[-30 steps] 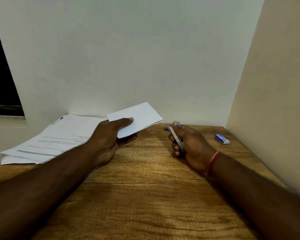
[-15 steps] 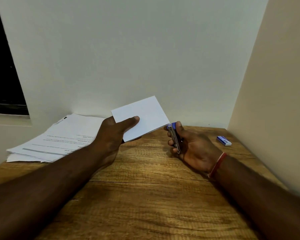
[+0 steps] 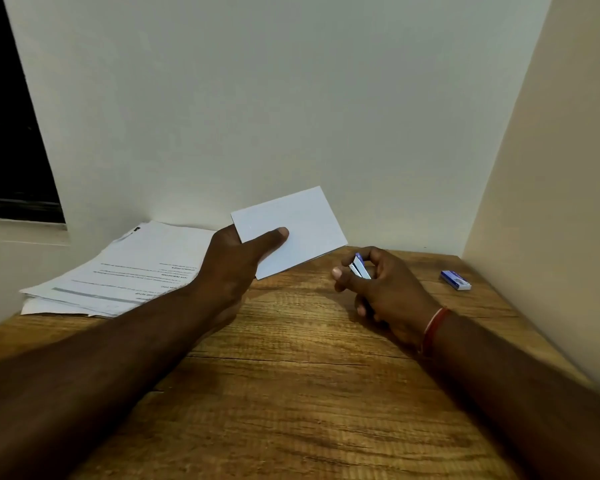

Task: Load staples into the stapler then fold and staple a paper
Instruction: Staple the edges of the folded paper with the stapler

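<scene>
Here the left hand (image 3: 238,263) pinches a smooth, flat folded paper (image 3: 300,228); the right hand (image 3: 383,289) grips a small metal stapler (image 3: 359,268) above the grainy wooden table (image 3: 291,393).

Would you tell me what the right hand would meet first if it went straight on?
Probably the near corner of the folded paper held by the left hand. The right hand, gripping the stapler, points toward it; depth is unclear.
</scene>
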